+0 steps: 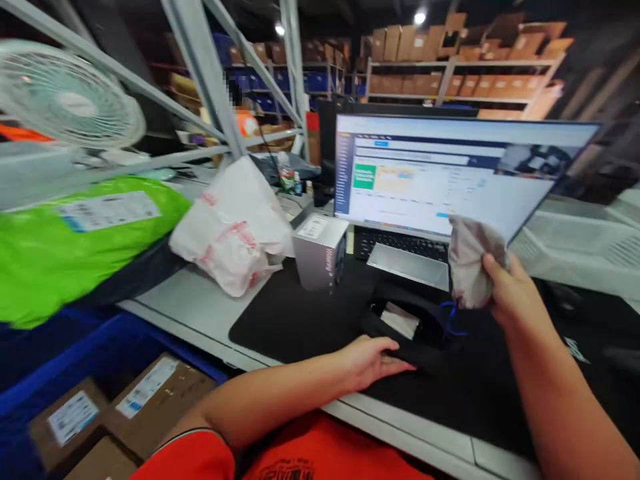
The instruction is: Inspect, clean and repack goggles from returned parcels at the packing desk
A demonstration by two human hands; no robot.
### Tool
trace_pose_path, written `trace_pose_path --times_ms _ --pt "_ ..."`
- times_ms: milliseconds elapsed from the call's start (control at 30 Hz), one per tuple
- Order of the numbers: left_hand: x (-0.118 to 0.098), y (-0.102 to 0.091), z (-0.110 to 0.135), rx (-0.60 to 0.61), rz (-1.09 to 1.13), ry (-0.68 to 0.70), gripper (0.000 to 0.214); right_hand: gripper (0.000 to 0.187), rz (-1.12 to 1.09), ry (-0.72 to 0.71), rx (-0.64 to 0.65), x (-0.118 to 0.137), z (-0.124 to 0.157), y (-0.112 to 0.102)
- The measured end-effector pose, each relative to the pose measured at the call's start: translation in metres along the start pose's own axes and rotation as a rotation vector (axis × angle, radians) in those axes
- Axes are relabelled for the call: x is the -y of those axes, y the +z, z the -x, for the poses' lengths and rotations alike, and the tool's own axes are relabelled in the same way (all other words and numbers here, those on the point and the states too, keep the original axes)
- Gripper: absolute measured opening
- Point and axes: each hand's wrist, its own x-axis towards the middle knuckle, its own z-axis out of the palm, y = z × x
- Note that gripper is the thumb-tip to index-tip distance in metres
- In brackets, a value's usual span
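My right hand (pixel 505 283) is closed around a crumpled grey-white cloth or bag (pixel 470 263), held up in front of the laptop (pixel 440 180). My left hand (pixel 373 360) lies flat with fingers stretched on a black pouch (pixel 400 327) that sits on the black desk mat (pixel 300 313); a white slip shows in the pouch's opening, and a blue cord lies beside it. A small grey box (pixel 320 253) stands upright on the mat just left of the laptop.
A white plastic bag with red print (pixel 233 230) lies left of the box. A green parcel (pixel 75 247) and a white fan (pixel 65 100) sit at the left. Blue bins with cardboard boxes (pixel 150 400) stand below the desk edge. Warehouse shelves fill the background.
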Motion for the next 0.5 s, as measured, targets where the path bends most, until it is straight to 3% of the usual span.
trace_pose_path --times_ms 200,433,500 --pt "-0.002 -0.002 0.016 -0.045 -0.085 -0.032 0.023 0.047 -0.170 -0.052 -0.143 0.025 -0.014 -0.040" --pt "-0.003 0.007 0.020 -0.071 -0.099 -0.047 0.017 0.039 0.200 -0.264 0.011 0.037 -0.004 -0.059" --pt "-0.004 0.012 0.016 -0.063 -0.089 -0.051 0.017 0.034 0.305 -0.278 -0.016 0.041 0.000 -0.058"
